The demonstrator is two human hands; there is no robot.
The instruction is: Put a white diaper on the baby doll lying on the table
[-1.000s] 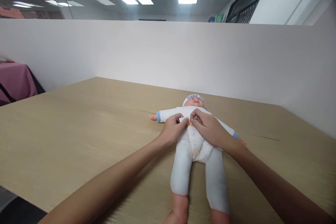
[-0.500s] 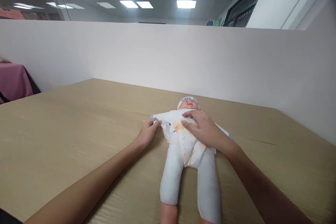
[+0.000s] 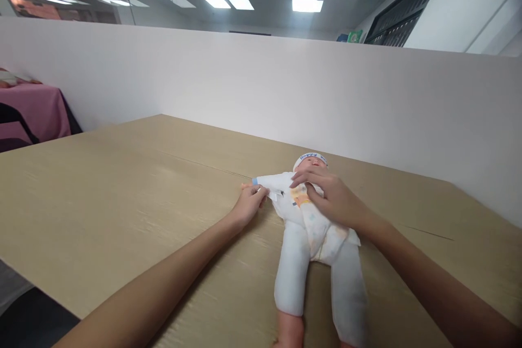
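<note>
A baby doll [image 3: 310, 162] in white clothes and a white cap lies on its back on the wooden table [image 3: 122, 196], head away from me. A white diaper [image 3: 314, 225] with small coloured prints covers its middle. My left hand [image 3: 249, 204] pinches the diaper's left tab beside the doll's arm, fingers closed on it. My right hand [image 3: 332, 198] lies flat on the doll's belly, fingers spread over the diaper front.
A white partition wall [image 3: 285, 87] runs along the far edge of the table. A pink-covered table [image 3: 36, 114] stands at the far left. The table's near edge cuts across the lower left corner.
My hands were together at the doll's waist. The left one has pulled the diaper tab out to the left; the right one has flattened onto the belly. The view has shifted slightly.
</note>
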